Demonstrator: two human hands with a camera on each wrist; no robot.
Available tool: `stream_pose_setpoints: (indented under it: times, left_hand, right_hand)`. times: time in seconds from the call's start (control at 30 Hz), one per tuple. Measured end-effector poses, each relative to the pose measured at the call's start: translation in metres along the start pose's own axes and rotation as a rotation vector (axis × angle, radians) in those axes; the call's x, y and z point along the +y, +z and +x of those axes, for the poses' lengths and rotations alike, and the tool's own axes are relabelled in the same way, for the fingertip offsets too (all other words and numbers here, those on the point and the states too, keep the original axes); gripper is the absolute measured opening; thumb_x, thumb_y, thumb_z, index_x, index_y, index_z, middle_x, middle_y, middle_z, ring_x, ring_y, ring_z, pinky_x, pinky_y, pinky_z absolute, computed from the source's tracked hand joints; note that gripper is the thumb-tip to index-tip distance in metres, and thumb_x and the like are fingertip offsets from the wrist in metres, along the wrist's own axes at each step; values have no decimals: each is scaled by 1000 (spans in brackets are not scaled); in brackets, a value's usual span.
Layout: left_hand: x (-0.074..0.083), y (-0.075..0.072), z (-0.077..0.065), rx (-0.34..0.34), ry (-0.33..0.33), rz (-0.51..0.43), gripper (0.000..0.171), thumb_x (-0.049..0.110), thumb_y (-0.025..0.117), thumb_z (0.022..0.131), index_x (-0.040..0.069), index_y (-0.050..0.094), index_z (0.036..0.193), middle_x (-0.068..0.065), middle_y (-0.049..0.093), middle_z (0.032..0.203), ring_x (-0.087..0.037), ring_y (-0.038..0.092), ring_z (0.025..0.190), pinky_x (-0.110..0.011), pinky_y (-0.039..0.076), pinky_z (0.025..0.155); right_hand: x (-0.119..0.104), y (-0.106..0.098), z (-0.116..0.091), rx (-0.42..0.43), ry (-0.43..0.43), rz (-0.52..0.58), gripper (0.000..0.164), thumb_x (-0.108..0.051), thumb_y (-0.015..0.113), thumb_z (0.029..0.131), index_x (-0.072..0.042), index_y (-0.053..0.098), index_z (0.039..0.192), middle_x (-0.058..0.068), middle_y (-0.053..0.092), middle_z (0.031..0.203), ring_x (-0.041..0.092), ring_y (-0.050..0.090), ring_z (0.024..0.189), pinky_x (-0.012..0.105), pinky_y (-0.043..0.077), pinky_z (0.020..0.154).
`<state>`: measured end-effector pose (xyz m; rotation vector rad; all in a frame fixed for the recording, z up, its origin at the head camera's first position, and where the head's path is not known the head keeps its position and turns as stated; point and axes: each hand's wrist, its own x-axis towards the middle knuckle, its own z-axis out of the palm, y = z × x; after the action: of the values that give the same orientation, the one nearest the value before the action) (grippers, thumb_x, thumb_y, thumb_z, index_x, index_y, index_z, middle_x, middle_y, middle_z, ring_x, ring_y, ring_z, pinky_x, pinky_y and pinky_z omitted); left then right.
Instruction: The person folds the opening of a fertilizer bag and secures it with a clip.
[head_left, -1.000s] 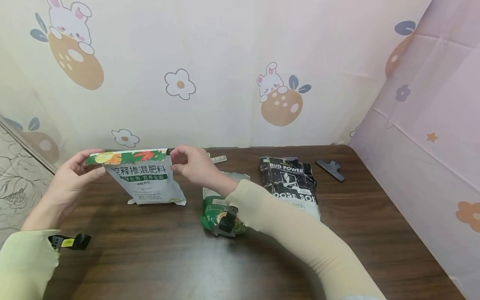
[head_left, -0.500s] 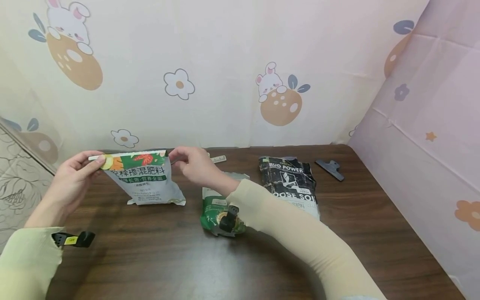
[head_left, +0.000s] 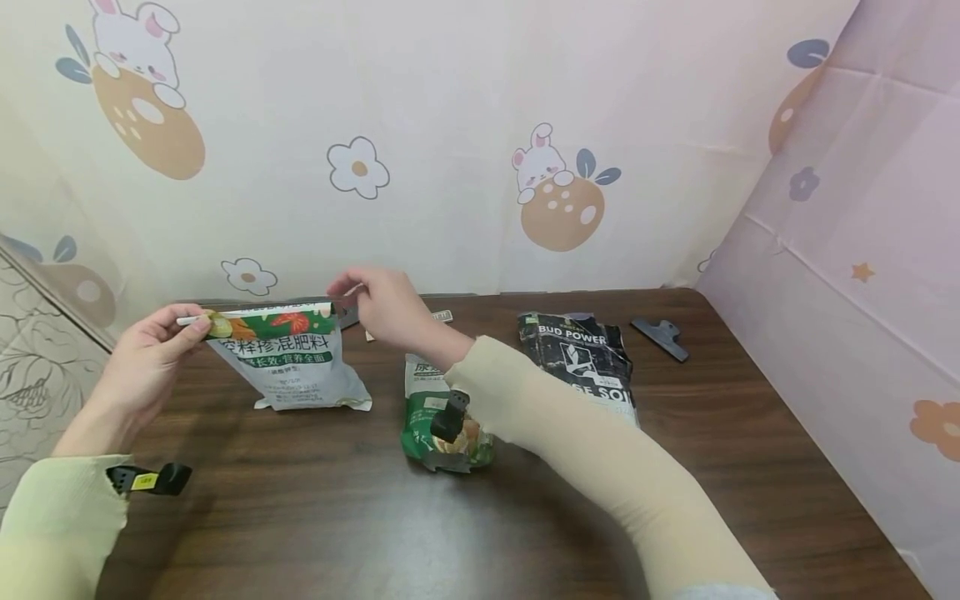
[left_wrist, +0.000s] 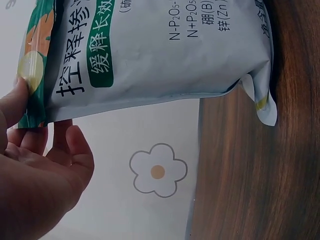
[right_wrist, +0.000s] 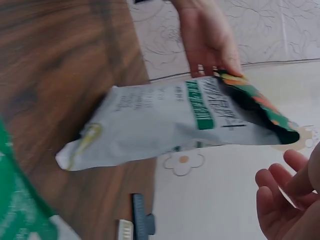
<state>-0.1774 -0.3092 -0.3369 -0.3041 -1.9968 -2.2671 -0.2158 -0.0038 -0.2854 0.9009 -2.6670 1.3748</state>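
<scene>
I see the left hand (head_left: 142, 360) pinching the white bag (head_left: 300, 383) by its folded top (head_left: 258, 325); the right hand (head_left: 390, 310), loosely curled, seems empty, so that unsupported end could unroll.

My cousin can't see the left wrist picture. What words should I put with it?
A left hand pinches the green top of a white fertilizer bag. Beyond it are a pale curtain with a printed flower and a dark wood-grain table.

The left hand (right_wrist: 207, 40) pinches the folded top of a white printed bag (right_wrist: 155, 125); the right hand (right_wrist: 290, 202) is near its free corner. A dark clip (right_wrist: 139, 217) lies on the worktop (right_wrist: 55, 65).
</scene>
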Motion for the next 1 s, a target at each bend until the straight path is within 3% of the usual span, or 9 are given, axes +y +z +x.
stream_pose_setpoints:
  times: [0.23,0.4,0.57,0.67,0.83,1.0]
  left_hand:
    - [0,-4,1,-21,2,-5,9,3,58,100,6,67,99,1,69,91,-6,64,83,-15,49,74]
    - [-1,-5,1,-29,15,-5,11,2,57,99,5,68,98,1,70,91,-6,64,82,-15,49,74]
    - [-3,-5,2,-36,16,-22,12,1,57,99,5,68,99,1,70,91,-6,64,83,-15,49,74]
    - [-3,-4,2,-38,18,-30,12,1,57,99,4,68,99,1,69,92,-6,64,83,-16,50,74]
    - [-4,-3,3,-23,36,-51,13,0,57,99,4,69,98,1,70,91,-6,65,82,-16,51,74]
    - [-5,-1,2,-16,62,-82,14,-4,57,98,3,69,98,-1,70,88,-6,66,81,-16,52,73]
  right_hand:
    - [-25,0,15,-28,-76,-150,24,-7,50,103,-10,69,117,-2,68,116,6,60,98,16,45,81]
    - [-44,14,23,-96,-163,-462,28,-14,51,101,-18,68,123,-9,65,123,3,57,108,14,42,85]
    - [-59,31,28,-174,-160,-746,35,-23,49,102,-27,62,134,-14,61,129,3,56,116,17,45,87]
    - [-63,41,30,-205,-152,-808,30,-24,49,102,-27,65,127,-14,65,117,3,60,103,20,49,77]
    - [-67,52,32,-205,-124,-799,18,-26,48,102,-27,65,105,-14,61,88,3,55,76,21,45,56]
    - [-70,62,34,-166,-96,-835,19,-34,47,103,-30,65,109,-15,59,87,4,54,74,23,45,55]
